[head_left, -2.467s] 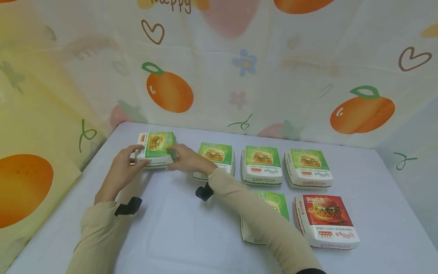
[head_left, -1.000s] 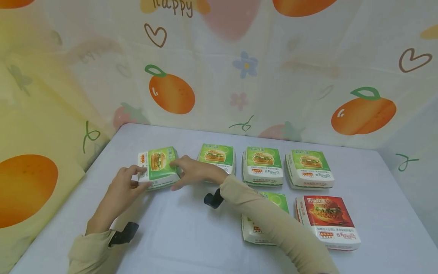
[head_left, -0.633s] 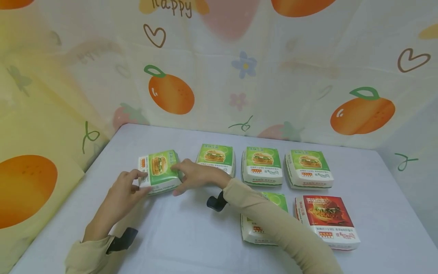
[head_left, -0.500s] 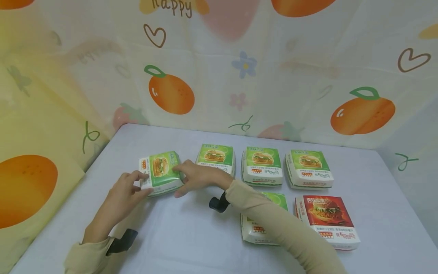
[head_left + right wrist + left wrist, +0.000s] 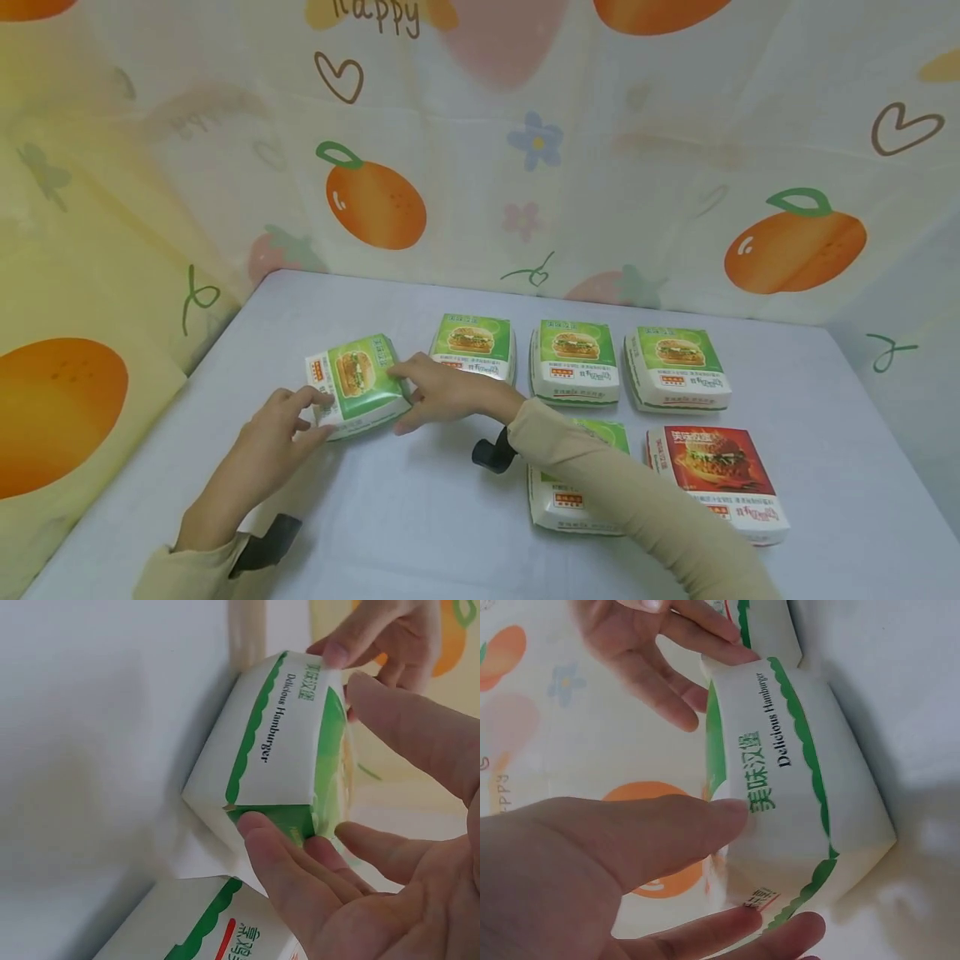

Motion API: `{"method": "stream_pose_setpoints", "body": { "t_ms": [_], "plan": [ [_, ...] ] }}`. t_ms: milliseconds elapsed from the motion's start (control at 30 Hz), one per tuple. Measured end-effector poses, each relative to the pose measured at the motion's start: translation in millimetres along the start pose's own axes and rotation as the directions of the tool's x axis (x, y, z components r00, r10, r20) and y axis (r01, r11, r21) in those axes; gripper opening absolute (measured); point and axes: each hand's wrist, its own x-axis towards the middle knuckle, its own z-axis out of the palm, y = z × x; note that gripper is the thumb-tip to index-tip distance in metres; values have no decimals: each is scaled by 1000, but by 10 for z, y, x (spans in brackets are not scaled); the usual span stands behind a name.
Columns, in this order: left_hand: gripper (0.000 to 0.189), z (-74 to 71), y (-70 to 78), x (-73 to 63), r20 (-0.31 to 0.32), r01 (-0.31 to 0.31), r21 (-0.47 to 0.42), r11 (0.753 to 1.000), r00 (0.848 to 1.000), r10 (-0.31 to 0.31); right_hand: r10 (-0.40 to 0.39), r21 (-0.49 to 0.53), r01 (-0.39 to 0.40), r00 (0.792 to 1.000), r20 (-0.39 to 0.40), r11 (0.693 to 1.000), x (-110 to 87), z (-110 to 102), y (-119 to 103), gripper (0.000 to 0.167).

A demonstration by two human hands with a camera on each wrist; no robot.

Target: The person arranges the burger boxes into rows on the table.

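Observation:
A green-and-white hamburger box sits at the left of the table, turned slightly askew, its burger picture facing up. My left hand holds its left front corner, thumb at the front face and fingers along the left side. At the opposite end my right hand grips the right side, with its fingers against the green side panel. In the left wrist view the box's front face reads "Delicious Hamburger". The right wrist view shows the same face and the right fingertips on the side.
Three green boxes stand in a back row: one partly behind my right hand, one, one. Nearer, another green box lies partly under my right sleeve, beside a red box. A fruit-print curtain hangs behind.
The held box has come from the back left toward the front and turned a little anticlockwise. Both hands have moved forward-edge-ward with it; the other boxes have stayed put.

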Motion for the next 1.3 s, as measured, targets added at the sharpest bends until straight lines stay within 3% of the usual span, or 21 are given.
{"method": "stream_pose_setpoints", "body": {
  "t_ms": [400, 633, 733, 900, 1133, 1300],
  "plan": [
    [35, -190, 13, 123, -79, -41, 28, 999, 996, 43, 12, -65, -23, 986, -164, 998, 37, 101, -2, 83],
    [45, -186, -76, 337, -132, -72, -28, 997, 989, 68, -75, 16, 80, 974, -213, 997, 125, 165, 26, 64],
    [51, -150, -158, 431, -101, -70, -58, 996, 993, 64, -85, 33, 94, 975, -205, 995, 147, 203, 42, 58],
    [60, -119, -232, 489, 8, -26, -70, 997, 1000, 27, -97, 43, 107, 979, -179, 993, 154, 237, 59, 55],
    [60, -131, -202, 415, 67, -14, -47, 999, 998, 17, 14, 21, -11, 991, -133, 1000, 53, 185, 74, 75],
    [62, -132, -183, 310, 85, -21, -41, 999, 996, 24, 43, 40, -40, 996, -81, 998, -14, 141, 78, 73]
  ]
}}
